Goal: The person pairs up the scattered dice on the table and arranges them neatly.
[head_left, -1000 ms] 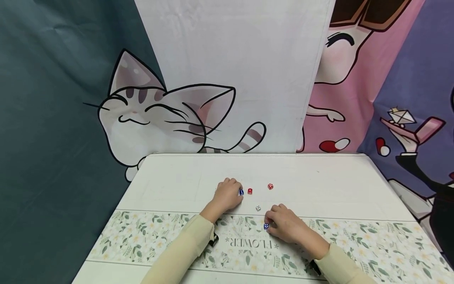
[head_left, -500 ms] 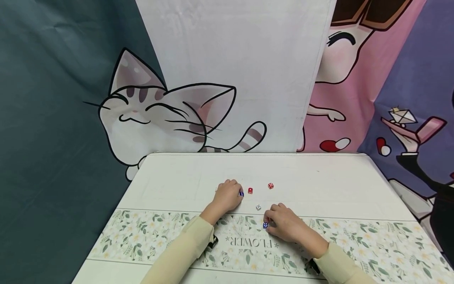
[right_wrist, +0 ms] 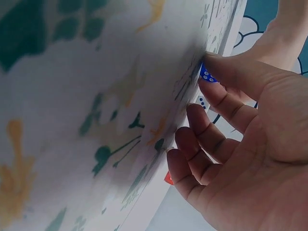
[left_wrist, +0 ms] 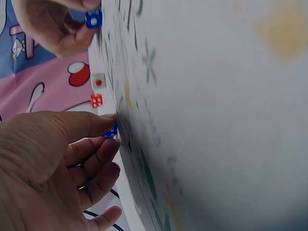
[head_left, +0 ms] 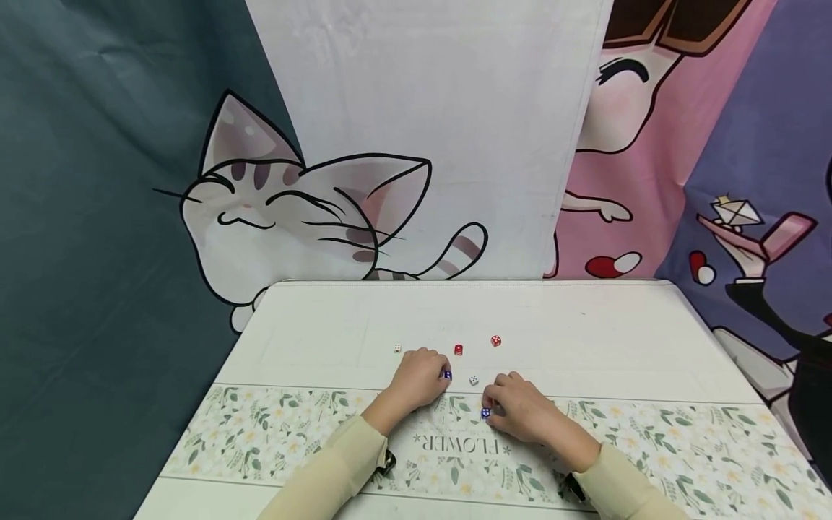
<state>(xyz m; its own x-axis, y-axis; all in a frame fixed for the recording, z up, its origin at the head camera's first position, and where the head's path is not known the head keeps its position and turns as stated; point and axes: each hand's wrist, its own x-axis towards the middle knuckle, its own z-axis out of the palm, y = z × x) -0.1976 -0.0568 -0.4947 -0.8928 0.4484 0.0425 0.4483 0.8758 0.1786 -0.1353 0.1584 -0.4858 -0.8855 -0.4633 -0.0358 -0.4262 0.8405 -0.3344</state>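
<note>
My left hand pinches a small blue die between thumb and forefinger, low over the table. In the left wrist view that die shows partly between the fingertips. Closer to me and to the right, my right hand pinches another blue die above the flowered strip. Its white pips show in the right wrist view, where the die sits between thumb and forefinger. A white die lies between the two hands. Beyond them lie two red dice, one nearer the middle and one farther right.
Another white die lies behind the left hand. The white table carries a printed flower strip with the word FLOWER upside down. Cartoon-printed cloths hang behind the table's far edge.
My left hand has drawn the blue die toward me and slightly right, uncovering the white die at the left. My right hand has barely shifted, still holding its blue die.
</note>
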